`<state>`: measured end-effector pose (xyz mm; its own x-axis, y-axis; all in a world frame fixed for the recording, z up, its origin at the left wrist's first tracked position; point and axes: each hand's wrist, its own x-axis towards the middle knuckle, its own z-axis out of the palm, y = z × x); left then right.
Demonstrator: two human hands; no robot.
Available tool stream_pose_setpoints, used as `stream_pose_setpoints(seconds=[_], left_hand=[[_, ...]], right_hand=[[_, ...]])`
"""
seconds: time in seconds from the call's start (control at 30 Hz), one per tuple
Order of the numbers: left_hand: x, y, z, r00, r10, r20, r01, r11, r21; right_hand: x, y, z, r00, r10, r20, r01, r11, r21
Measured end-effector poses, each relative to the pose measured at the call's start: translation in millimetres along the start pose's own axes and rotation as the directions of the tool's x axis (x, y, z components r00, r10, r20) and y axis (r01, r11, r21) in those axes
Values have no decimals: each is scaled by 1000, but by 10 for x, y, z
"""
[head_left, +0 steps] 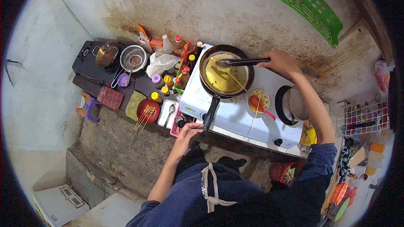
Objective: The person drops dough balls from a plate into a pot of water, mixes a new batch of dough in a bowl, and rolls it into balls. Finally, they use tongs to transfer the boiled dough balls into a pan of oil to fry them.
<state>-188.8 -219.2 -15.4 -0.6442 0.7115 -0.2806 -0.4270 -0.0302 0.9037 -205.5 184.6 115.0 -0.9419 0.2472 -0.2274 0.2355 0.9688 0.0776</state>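
Note:
My right hand [283,64] grips a black-handled utensil, apparently tongs [244,62]. Its grey end is inside the frying pan [230,53], against the inner left side. Yellowish oil or liquid [219,80] covers the pan's bottom, and a thin skewer stick [236,81] slants across it. What is at the stick's upper end is hard to make out. The pan sits on the left burner of the white gas stove [191,94]. At the end of the pan's black handle [211,111], the fingers of my left hand [188,134] are closed on its tip.
A bowl of orange sauce [263,97] with a red spoon stands mid-stove. Right of it, a pot [298,105] is on the other burner. Skewers [145,117] lie on a red plate [154,106]. Seasoning bottles [168,80] and a strainer [133,52] crowd the left counter.

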Motion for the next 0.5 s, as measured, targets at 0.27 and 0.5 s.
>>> stream_pose_setpoints(seconds=[0.27, 0.5], left_hand=[[-2, -37, -87, 1000, 13, -22, -15, 998, -54], [40, -43, -61, 1000, -23, -11, 22, 996, -82]], right_hand=[[-192, 258, 36, 980, 79, 182, -137, 933, 332], [-662, 259, 190, 915, 194, 353, -367, 763, 533]])
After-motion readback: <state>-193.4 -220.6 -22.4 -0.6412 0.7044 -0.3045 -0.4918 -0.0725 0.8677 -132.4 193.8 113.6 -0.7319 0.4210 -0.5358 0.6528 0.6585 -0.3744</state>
